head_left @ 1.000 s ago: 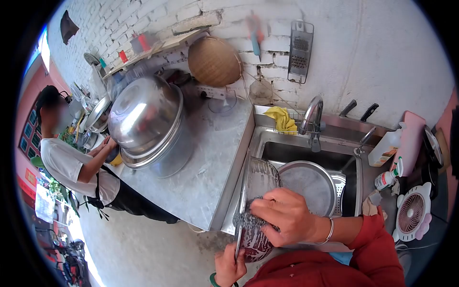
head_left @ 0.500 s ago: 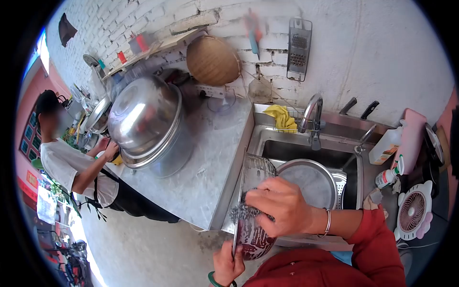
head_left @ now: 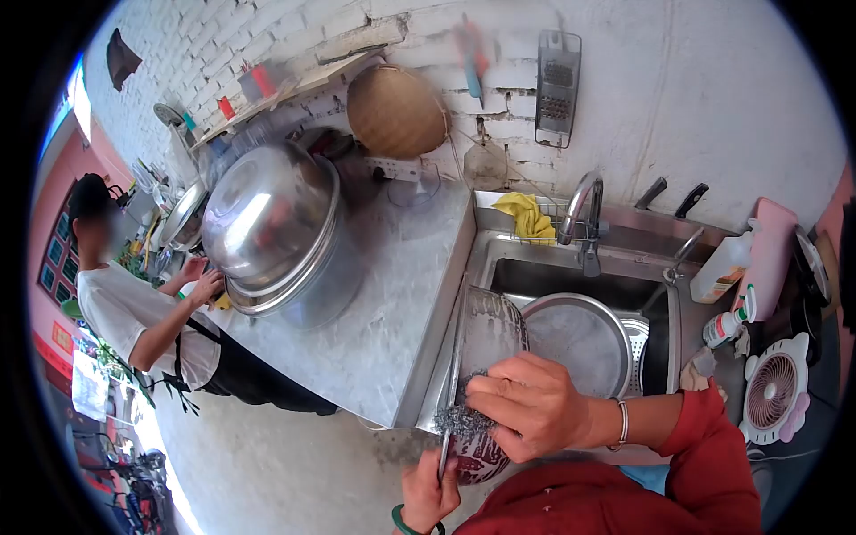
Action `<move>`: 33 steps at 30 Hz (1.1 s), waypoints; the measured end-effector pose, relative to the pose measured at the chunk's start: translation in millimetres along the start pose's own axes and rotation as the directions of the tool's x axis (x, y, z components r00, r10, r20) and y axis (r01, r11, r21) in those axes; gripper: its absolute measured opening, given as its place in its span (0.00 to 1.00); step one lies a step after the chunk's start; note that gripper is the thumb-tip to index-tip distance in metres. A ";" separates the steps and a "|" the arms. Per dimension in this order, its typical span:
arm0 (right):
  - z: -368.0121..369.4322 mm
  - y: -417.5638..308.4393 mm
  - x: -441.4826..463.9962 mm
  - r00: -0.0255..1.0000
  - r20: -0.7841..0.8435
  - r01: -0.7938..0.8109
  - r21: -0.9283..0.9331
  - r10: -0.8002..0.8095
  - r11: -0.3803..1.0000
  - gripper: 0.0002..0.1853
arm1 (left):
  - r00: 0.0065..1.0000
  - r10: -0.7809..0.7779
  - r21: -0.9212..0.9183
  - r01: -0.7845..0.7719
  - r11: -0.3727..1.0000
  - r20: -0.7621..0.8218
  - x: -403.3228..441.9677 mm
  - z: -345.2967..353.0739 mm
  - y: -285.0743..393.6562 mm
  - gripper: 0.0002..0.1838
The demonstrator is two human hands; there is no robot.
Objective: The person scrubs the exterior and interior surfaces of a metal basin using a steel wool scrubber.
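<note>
My left hand [head_left: 429,492] grips the rim of a dark red, rounded pot [head_left: 497,325] at its lower end. The pot is tipped on its side at the front of the sink, its outer wall streaked with white suds. My right hand [head_left: 533,403] is closed on a steel wool scourer [head_left: 464,419], which presses against the pot's outside close to the rim. The pot's inside faces away from me and is hidden. Behind my right hand, a round metal pan [head_left: 580,343] lies in the sink [head_left: 571,278].
A faucet [head_left: 586,209] arches over the sink beside a yellow cloth [head_left: 526,217]. Large metal basins [head_left: 267,218] stand on the left counter [head_left: 392,294]. A person in a white shirt [head_left: 147,312] works there. Bottles [head_left: 720,270] and a small fan [head_left: 772,392] are at right.
My right hand and the scourer have shifted slightly down and to the right along the pot. The pot has tilted a little, its upper part moving right.
</note>
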State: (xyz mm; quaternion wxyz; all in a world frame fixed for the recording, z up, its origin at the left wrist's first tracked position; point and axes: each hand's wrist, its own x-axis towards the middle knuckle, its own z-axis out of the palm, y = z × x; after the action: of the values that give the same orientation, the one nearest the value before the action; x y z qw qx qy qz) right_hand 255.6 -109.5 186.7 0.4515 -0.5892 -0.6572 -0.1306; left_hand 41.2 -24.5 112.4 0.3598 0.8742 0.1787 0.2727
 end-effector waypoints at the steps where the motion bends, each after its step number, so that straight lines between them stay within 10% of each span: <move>1: 0.6 -1.1 -2.4 1.000 0.005 0.028 0.008 -0.028 1.000 0.15 | 1.000 -0.013 -0.007 0.013 1.000 0.012 2.1 -0.3 1.1 0.05; 5: 4.9 30.0 8.1 0.987 -0.064 -0.149 -0.005 0.148 0.989 0.16 | 1.000 -0.010 0.020 0.009 1.000 0.012 4.3 -0.5 2.6 0.05; 10: 4.4 -8.7 -3.7 0.998 -0.020 0.058 0.041 -0.057 0.997 0.10 | 1.000 -0.025 -0.004 0.025 1.000 0.005 4.1 -2.1 1.4 0.05; 33: 4.9 22.2 11.6 0.994 -0.083 -0.072 -0.061 0.067 0.995 0.12 | 1.000 -0.006 -0.058 0.005 0.998 -0.022 5.4 -5.4 0.7 0.04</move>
State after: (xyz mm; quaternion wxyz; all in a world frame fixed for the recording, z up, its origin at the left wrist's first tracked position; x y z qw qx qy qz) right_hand 274.4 -92.5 184.6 0.4630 -0.6202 -0.6128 -0.1595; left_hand 42.2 -19.3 117.9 0.3836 0.8600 0.1770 0.2863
